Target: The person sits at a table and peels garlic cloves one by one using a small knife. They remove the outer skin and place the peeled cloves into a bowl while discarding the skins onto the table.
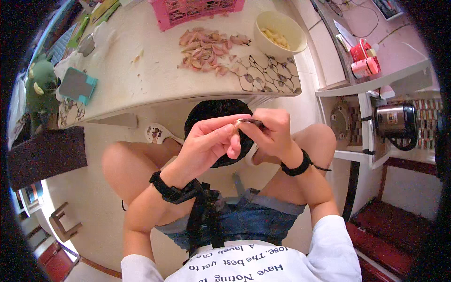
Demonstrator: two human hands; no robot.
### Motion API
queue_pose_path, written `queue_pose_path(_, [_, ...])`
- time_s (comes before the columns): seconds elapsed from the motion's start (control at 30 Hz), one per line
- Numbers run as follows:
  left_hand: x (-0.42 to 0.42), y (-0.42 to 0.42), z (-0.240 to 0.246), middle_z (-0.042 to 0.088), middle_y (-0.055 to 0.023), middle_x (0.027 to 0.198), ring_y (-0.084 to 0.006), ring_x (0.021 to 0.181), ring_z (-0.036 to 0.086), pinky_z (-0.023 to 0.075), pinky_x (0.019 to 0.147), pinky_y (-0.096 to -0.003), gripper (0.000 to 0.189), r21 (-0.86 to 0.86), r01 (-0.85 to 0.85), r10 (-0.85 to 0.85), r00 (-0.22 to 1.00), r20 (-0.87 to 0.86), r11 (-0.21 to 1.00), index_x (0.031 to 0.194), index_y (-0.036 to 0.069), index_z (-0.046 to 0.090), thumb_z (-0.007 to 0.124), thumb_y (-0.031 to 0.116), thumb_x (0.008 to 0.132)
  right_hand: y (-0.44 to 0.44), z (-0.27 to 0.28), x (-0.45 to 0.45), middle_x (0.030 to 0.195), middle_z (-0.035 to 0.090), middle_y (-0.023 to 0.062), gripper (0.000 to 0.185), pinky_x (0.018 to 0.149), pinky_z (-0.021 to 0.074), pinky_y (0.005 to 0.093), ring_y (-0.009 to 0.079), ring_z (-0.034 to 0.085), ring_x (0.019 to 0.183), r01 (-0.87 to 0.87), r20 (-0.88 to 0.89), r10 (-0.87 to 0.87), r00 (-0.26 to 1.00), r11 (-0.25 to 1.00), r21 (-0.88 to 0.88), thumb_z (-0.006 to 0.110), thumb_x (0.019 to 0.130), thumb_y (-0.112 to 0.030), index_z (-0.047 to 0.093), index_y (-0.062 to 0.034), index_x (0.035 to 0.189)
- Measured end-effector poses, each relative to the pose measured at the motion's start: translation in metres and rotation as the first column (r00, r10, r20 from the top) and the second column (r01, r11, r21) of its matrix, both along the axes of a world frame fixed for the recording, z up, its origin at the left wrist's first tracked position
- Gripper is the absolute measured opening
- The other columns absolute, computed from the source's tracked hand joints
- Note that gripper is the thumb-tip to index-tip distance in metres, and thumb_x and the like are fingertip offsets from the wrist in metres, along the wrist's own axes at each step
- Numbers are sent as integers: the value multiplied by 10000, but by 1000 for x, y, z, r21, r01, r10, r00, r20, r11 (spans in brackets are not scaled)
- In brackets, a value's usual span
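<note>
Above a black bin, my two hands meet at the fingertips. My left hand pinches a small pale piece, apparently a garlic clove, mostly covered by the fingers. In my right hand is a small dark, narrow tool, perhaps a knife, its tip against the clove. Beyond the hands, a heap of pinkish garlic cloves lies on the table. A cream bowl at the table's right end holds peeled cloves.
A pink plastic basket stands at the table's back. Towards the left are a teal-edged grey object and a green plush toy. On the right, a shelf unit carries a pink container, with a metal kettle lower down.
</note>
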State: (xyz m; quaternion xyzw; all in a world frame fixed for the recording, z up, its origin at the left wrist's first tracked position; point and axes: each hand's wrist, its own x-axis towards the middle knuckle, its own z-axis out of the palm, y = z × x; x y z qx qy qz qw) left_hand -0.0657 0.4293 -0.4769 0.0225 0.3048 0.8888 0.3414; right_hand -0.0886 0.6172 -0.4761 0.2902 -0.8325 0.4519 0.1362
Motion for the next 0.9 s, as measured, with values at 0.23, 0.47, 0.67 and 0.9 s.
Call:
queue_pose_path(0.23, [-2,0,-2,593,-22,718,-76,585,533,442,567,-240,362,2,-46,46,999,21,999,1265,-11,494,496,160,947,-3,1,-3,557,451,121,251,432,340,339,253,462,464,-68,124,69,990,998,-18,680,802,-146,525,-14,656])
queue_pose_path(0.47, [-6,-5,-9,607,-58,768,-117,652,570,486,614,-256,306,104,-66,62,997,36,992,1205,-9,541,508,144,943,0,2,0,618,451,140,253,492,370,347,299,464,529,-101,340,119,933,992,-70,539,913,-218,527,2,788])
queue_pose_path(0.67, [-7,-6,-12,621,-87,808,-131,687,598,519,643,-265,283,103,-62,59,998,30,993,1185,-3,554,517,130,938,-1,2,0,610,452,118,256,484,347,314,201,437,524,-94,472,157,868,983,-155,566,900,-221,540,8,786])
queue_pose_path(0.9, [-6,-4,-12,623,-85,812,-128,706,609,521,646,-258,255,81,-43,44,999,-7,996,1151,0,567,519,129,937,-3,5,1,562,444,89,248,468,332,291,137,419,505,-59,420,94,903,994,-96,606,871,-202,590,15,753])
